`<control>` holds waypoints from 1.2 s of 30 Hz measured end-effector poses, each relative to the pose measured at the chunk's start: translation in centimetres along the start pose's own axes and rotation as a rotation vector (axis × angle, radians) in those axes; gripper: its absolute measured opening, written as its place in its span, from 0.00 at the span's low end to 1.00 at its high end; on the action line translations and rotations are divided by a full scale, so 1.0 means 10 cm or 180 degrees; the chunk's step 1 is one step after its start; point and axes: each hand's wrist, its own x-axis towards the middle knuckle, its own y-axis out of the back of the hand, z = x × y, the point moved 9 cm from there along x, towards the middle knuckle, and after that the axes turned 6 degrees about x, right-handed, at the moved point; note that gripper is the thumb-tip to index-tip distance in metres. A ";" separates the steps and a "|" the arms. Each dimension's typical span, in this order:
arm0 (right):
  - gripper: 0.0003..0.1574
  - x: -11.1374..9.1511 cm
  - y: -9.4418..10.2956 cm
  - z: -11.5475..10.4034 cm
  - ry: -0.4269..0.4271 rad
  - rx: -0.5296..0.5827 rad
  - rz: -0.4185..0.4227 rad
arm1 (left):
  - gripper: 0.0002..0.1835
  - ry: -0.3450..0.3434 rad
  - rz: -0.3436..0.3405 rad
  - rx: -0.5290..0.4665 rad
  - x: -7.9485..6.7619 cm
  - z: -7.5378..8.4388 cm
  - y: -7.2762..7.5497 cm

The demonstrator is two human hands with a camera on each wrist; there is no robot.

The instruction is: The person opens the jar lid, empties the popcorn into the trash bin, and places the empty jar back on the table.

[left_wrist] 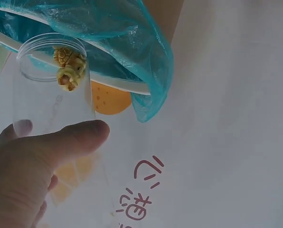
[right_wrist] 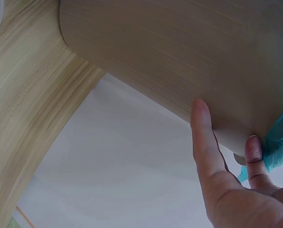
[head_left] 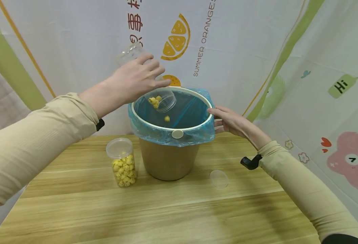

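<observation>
Our clear plastic cylindrical jar [head_left: 166,101] is tipped mouth-down over the opening of the tan round bin [head_left: 168,159], which is lined with a thin blue plastic bag [head_left: 148,134]. The left hand [head_left: 137,78] is wrapped around the jar, and a few yellow popcorn pieces [head_left: 155,101] lie inside near its mouth. A single yellow piece [head_left: 167,119] shows just below that mouth, apparently in mid-air. We judge this jar almost emptied, with only those last bits left to come out; we cannot see the bin's bottom, so we cannot tell how much lies there.

The right hand [head_left: 232,122] grips the bin's rim at its right side, thumb on top and fingers outside. On the table [head_left: 166,210], just left of the bin, stands a second clear jar full of yellow popcorn [head_left: 124,169], lid on, so that one looks untouched. Right of the bin lies a clear round lid [head_left: 218,179].
</observation>
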 end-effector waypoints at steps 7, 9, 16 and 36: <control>0.37 0.02 -0.02 0.01 0.0024 -0.0010 -0.0028 | 0.35 -0.0171 0.0071 0.0118 0.04 0.05 0.02; 0.37 0.02 -0.01 0.01 0.0025 -0.0009 -0.0029 | 0.33 -0.0231 0.0093 0.0159 0.07 0.07 0.03; 0.38 0.02 -0.03 0.02 0.0014 -0.0001 -0.0049 | 0.37 -0.0387 0.0084 0.0450 0.11 0.13 0.04; 0.39 0.00 0.00 0.00 0.0066 -0.0130 0.0022 | 0.35 0.0742 0.0212 -0.0673 -0.16 -0.20 0.03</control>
